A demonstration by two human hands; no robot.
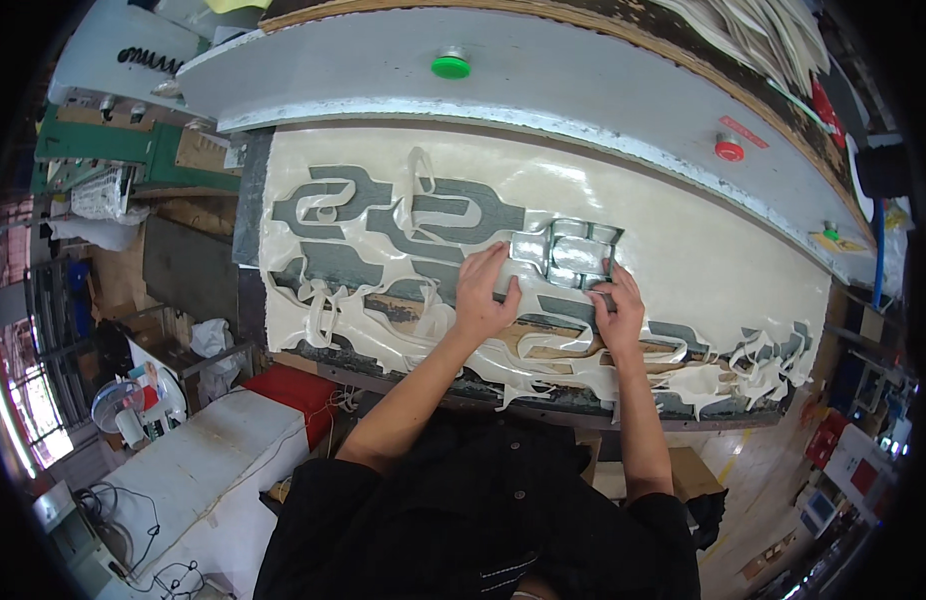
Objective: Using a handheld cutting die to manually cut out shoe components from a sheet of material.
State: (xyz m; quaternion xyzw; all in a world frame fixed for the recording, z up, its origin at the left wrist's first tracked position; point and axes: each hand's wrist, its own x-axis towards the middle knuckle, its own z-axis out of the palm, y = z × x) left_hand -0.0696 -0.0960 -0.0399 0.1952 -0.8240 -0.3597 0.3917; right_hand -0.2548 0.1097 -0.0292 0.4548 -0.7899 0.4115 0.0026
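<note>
Over cream sheeting (718, 270), forearms (643, 420) stretched forward, left grip (483, 295) spreads open, right grip (620, 312) holds a frame (552, 256).

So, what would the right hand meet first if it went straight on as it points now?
Most likely the right end of the metal cutting die; the right hand seems to have its fingertips at that edge, though depth leaves exact contact unclear.

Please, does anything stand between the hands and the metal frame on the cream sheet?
Nothing visible: the left hand is at the left end of the metal frame, the right hand at its lower right corner.
</note>
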